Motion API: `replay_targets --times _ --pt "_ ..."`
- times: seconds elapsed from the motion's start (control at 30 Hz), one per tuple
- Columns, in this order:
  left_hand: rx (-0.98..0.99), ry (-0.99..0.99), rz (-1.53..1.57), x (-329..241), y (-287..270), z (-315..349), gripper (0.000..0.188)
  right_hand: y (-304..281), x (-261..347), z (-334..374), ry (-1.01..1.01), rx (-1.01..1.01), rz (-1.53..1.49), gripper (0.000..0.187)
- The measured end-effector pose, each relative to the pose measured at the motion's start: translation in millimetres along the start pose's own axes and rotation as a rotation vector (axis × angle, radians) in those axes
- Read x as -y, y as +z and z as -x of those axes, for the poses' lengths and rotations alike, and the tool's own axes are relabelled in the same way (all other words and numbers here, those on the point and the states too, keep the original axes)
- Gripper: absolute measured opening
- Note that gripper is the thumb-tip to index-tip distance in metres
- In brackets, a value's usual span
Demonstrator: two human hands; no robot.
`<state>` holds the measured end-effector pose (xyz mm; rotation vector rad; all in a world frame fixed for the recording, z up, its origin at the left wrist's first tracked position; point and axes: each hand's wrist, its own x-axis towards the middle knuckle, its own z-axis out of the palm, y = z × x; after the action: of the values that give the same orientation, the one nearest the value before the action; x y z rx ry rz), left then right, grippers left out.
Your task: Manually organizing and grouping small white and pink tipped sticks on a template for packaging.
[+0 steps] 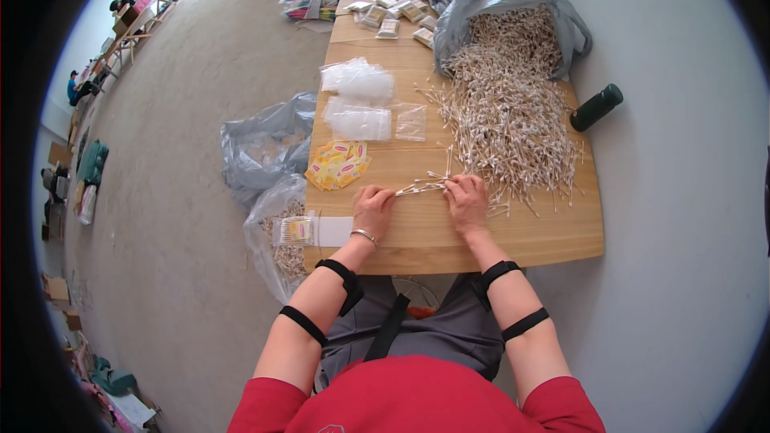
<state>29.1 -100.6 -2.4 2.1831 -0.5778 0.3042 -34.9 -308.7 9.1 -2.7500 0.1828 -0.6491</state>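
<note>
The left hand & right hand rest on the wood worktop, each pinching one end of a small bunch of cotton swabs held flat between them, near the front edge. Just behind the right hand is a big pile of swabs spilling from a grey bag. Clear little bags & yellow packets lie to the left w/ a dark bottle on the far right.
</note>
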Motion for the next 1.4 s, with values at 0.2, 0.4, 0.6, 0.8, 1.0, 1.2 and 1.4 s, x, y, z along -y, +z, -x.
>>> replay_targets --times 0.2,0.4,0.6,0.8,1.0,1.2,1.4 --pt "0.057 0.09 -0.022 3 -18 17 0.007 -1 -3 -5 0.018 -0.062 0.08 0.021" --pt "0.143 0.139 0.019 -6 -18 30 0.011 7 29 -7 -0.059 -0.007 0.001 0.015" --pt "0.064 0.057 0.0 -19 -21 17 0.034 11 59 7 -0.114 0.011 -0.088 0.027" --pt "0.168 0.097 -0.088 -9 -8 -12 0.033 11 48 9 -0.111 0.019 -0.177 0.021" --pt "0.254 0.099 -0.043 2 -1 -21 0.012 13 34 8 -0.046 0.017 -0.16 0.013" --pt "0.212 0.074 -0.017 8 -7 -16 0.005 5 9 6 -0.035 -0.051 -0.083 0.01" --pt "0.187 0.067 -0.018 10 -11 -12 0.006 5 -4 2 0.123 -0.112 0.035 0.009"
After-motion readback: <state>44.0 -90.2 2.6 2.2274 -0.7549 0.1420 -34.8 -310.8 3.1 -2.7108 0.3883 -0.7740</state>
